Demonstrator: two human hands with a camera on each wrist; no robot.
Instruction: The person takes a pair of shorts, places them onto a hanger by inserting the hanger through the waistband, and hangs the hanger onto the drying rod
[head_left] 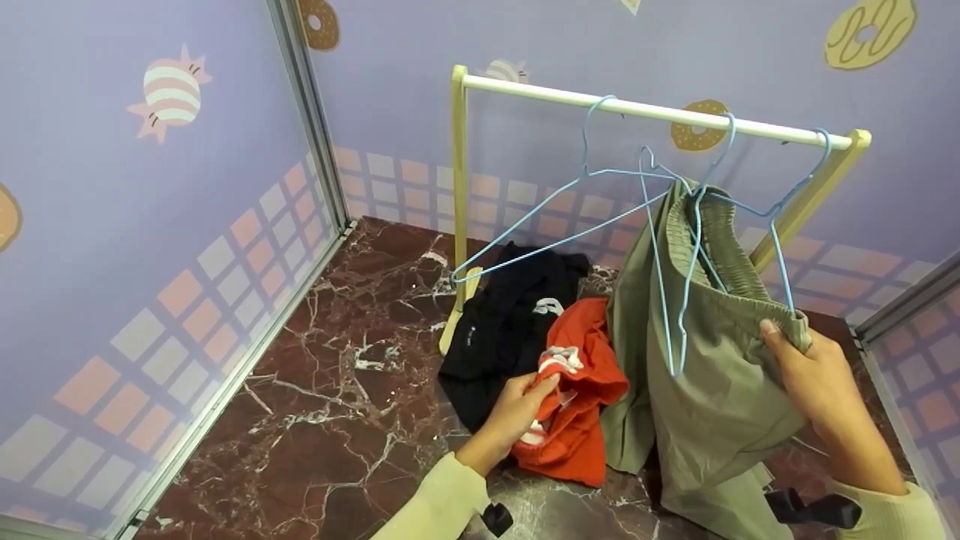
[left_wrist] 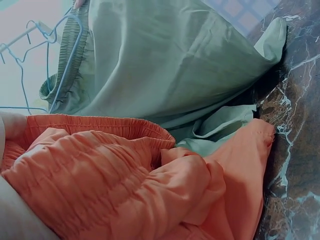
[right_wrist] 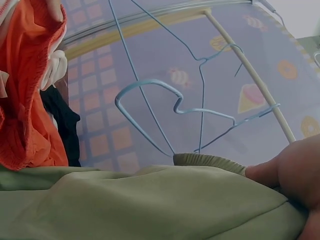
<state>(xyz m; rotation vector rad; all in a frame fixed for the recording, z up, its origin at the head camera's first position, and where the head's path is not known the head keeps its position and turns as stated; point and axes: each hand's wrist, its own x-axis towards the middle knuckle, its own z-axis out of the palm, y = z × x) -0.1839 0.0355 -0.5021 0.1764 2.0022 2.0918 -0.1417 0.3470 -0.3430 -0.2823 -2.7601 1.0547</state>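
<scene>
My left hand (head_left: 514,409) pinches the edge of orange-red shorts (head_left: 592,330) with a white drawstring. Their gathered waistband (left_wrist: 100,122) fills the lower left wrist view. On the right, my right hand (head_left: 814,375) grips the elastic waistband of olive-green pants (head_left: 720,375), thumb on the outside. One end of a blue wire hanger (head_left: 781,259) reaches into that waistband beside the thumb, and the pants drape down toward the floor. In the right wrist view, a hanger hook (right_wrist: 150,82) rises above the green cloth (right_wrist: 150,200).
A low rack with a white rail (head_left: 555,94) and wooden posts (head_left: 459,180) stands against the patterned wall. Other blue hangers (head_left: 525,214) hang from it. Black clothing (head_left: 502,322) lies on the dark marbled floor (head_left: 315,420) behind the shorts. Another wall (head_left: 150,225) rises at left.
</scene>
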